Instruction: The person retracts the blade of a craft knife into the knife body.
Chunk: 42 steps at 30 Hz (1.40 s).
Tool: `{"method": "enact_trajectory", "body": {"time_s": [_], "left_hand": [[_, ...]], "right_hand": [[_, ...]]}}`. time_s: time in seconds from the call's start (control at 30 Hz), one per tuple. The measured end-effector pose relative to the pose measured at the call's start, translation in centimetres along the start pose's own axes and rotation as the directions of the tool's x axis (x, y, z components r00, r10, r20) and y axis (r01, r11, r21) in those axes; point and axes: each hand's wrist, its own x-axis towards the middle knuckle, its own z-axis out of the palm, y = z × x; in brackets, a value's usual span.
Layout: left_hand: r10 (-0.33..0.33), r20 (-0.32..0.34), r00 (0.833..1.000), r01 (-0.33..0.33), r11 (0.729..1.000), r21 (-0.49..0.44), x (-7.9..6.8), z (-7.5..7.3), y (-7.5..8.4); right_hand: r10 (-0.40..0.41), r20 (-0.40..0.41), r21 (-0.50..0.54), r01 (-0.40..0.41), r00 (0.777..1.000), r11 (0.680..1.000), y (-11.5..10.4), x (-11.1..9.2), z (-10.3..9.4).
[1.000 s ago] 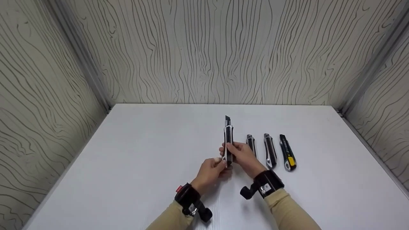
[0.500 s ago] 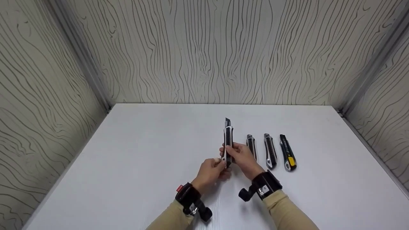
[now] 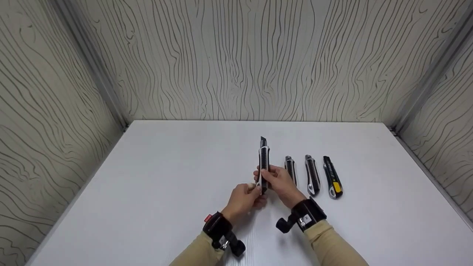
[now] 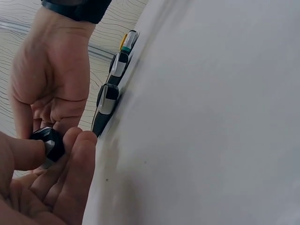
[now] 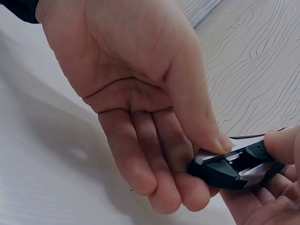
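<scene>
A utility knife (image 3: pixel 264 159) in black and silver stands tilted up off the table in the head view, a short length of blade showing at its top. My right hand (image 3: pixel 281 181) grips the handle, its thumb lying along the front. The left hand (image 3: pixel 242 199) pinches the butt end between thumb and fingers. In the right wrist view the knife (image 5: pixel 229 166) runs between the left hand (image 5: pixel 140 103) and the right hand (image 5: pixel 283 173). The left wrist view shows the butt end (image 4: pixel 49 145); the blade is hidden there.
To the right lie two similar black-and-silver utility knives (image 3: pixel 291 168) (image 3: pixel 312 175), the nearer partly behind the right hand. Beyond them is a black utility knife with a yellow slider (image 3: pixel 333 177). All rest on a white table (image 3: pixel 166 177) with patterned panels (image 3: pixel 221 62) around it.
The right thumb has slid a little down the handle toward the butt, and slightly less blade shows. The left hand has hardly moved; the other knives lie as before.
</scene>
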Motion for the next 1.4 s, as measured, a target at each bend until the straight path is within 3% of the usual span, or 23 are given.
{"method": "enact_trajectory", "body": {"time_s": [0.43,0.73,1.1,1.4], "left_hand": [[0.001,-0.004,1.0,-0.001,1.0,0.013,0.11,-0.07,-0.31],[-0.078,0.05,0.996,0.084,0.987,-0.14,-0.29,0.48,0.17],[-0.066,-0.005,0.998,0.064,0.989,-0.136,-0.25,0.49,-0.01],[-0.059,-0.017,0.998,0.057,0.994,-0.091,-0.08,0.47,-0.05]], "right_hand": [[0.004,0.018,-0.014,-0.004,1.0,1.0,0.2,0.05,-0.07],[0.022,0.03,-0.028,-0.021,0.999,0.999,-0.02,0.12,-0.47],[0.093,0.011,-0.019,-0.093,0.996,0.996,-0.14,-0.06,-0.47],[0.054,-0.016,-0.043,-0.055,0.998,0.998,0.06,0.01,-0.3]]}}
